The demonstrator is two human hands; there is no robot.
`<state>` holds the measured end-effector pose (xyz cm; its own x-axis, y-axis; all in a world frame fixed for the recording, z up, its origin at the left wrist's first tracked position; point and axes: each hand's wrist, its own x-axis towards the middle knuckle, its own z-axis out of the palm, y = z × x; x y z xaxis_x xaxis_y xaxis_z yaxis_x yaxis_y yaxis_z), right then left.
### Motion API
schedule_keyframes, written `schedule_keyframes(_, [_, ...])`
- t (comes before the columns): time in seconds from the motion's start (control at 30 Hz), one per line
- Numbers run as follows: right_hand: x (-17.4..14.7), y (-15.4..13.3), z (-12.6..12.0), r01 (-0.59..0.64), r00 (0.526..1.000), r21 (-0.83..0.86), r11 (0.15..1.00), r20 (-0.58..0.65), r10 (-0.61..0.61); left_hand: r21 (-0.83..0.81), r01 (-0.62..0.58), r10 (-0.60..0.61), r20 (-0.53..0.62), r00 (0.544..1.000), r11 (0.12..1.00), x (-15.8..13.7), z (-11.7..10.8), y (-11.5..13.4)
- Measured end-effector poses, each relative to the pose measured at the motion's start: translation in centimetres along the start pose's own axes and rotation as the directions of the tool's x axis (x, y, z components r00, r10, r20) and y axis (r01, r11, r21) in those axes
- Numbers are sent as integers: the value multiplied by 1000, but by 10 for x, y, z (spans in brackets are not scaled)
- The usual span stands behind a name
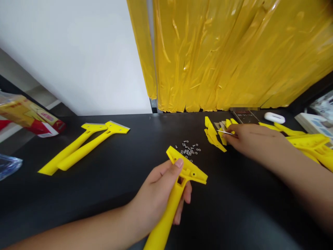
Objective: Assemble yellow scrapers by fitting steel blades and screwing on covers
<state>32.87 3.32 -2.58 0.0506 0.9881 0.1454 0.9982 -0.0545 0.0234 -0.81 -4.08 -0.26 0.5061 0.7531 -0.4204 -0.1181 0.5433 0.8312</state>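
My left hand (158, 194) is closed around a yellow plastic scraper (186, 171), its thumb on the wide head and the handle slanting toward me. No blade shows on this head. A slim metal tool (225, 132), its kind unclear, sticks out from the closed fingers of my right hand (240, 137). That hand reaches over small yellow plastic head pieces (213, 135) and partly hides them. Between the hands lies a scatter of small screws and nuts (188, 150), just beyond the held scraper.
Two yellow scrapers with blades (93, 139) lie at left. More yellow scraper handles (309, 142) are piled at right, partly behind my forearm. A phone (244, 117) and a white earbud case (274, 118) sit at the back. A red-and-yellow box (33, 116) stands far left.
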Motion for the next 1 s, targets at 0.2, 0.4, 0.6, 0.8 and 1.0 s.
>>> schedule_keyframes(0.2, [-6,-1,-2,-6,999,-95,995,-45,2,23,-10,9,6,1000,1000,0,1,-1])
schedule_keyframes(0.4, [-7,-14,-6,-33,999,-80,996,-15,32,49,-18,18,4,1000,999,0,1,0])
schedule_keyframes(0.6, [-1,-24,-13,-96,993,48,994,76,92,39,-30,29,27,999,999,2,2,1])
schedule_keyframes(0.8, [9,-28,-26,-190,970,180,965,184,157,33,-49,49,-1,999,998,4,1,-2])
schedule_keyframes(1.0, [-16,-48,-57,-31,991,470,882,128,-34,-18,-54,55,17,998,998,6,2,3])
